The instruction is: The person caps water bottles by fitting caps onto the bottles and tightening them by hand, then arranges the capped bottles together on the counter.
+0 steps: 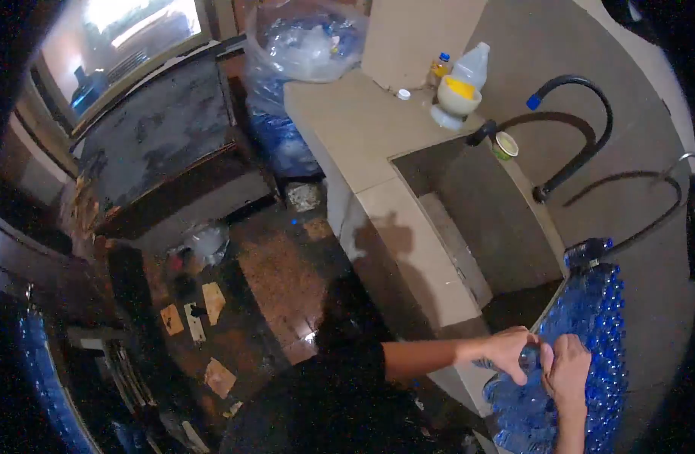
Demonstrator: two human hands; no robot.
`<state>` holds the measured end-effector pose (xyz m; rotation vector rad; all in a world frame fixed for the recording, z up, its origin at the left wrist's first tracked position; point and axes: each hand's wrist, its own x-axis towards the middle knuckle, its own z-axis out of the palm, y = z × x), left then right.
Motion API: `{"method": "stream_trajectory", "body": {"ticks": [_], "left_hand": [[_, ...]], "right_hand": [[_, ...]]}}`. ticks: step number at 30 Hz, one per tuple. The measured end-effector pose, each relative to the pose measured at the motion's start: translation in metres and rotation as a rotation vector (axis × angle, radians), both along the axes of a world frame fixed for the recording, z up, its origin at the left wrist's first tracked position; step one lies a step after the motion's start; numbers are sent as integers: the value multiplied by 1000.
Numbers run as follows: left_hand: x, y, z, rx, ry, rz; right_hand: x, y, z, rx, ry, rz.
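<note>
At the lower right, my left hand (506, 354) is wrapped round a clear plastic bottle (528, 357), most of which its fingers cover. My right hand (568, 367) is closed at the bottle's other end, its thumb close to my left fingers. Whether a cap sits under those fingers is hidden. Both hands are above a dense group of water bottles (601, 333) with blue caps, standing beside the sink. More clear bottles (525, 412) show below my hands.
Left of the bottles is a sink (499, 219) with a black curved faucet (601, 113). A bowl with yellow contents (459, 97), a white bottle (472, 66) and a small cup (505, 145) stand behind it. Plastic bags (306, 53) sit past the counter; scraps (213, 303) litter the floor.
</note>
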<state>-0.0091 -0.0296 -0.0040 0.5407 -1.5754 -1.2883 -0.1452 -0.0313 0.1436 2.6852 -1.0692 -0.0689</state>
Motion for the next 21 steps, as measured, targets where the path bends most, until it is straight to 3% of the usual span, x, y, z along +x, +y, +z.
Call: {"method": "stream_trajectory", "body": {"ticks": [4,6,7,8,10,12,15,18,19,20,21], "left_hand": [[3,-22,-12,-108,92,-296],[-7,-29,-19,-144,148,-403],[2,-27,-12,-140,52,-326],[7,-21,-5,76,102,-492],[3,-3,2,126,-65,-75],[-54,26,-3,25,148,839],[-41,35,16,136,-58,771],[-52,20,0,-18,32,732],[-48,19,2,19,28,600],[-49,15,-8,-73,-17,645],[-50,5,-29,62,144,414]], "right_hand": [[4,0,6,72,107,353],[5,-8,6,76,102,396],[4,-11,4,80,102,401],[-2,-13,-9,1,80,308],[-16,-10,-37,-147,50,85],[6,2,-35,-201,-6,-263],[22,13,-13,-123,175,-188],[7,18,-14,-134,128,-234],[4,17,-15,-123,6,-278],[3,16,-18,-120,-123,-304],[1,19,-20,-114,-136,-285]]}}
